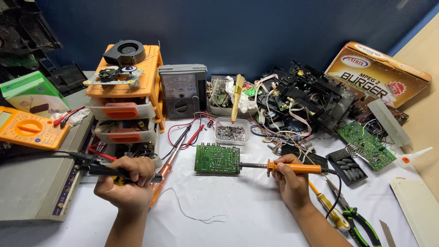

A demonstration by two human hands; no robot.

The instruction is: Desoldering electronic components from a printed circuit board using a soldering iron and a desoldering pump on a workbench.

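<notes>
Head view: right hand (291,181) grips the orange soldering iron (292,168), its long axis level and pointing left, tip at the green circuit board (217,158) edge, seemingly touching. Left hand (128,180), farther left of the board, is clenched on a black tool (109,171).

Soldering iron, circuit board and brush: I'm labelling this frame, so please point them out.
Soldering iron (292,168), head view, orange handle.
Circuit board (217,159), head view, middle of green face.
Brush (237,98), head view, pale handle.
</notes>
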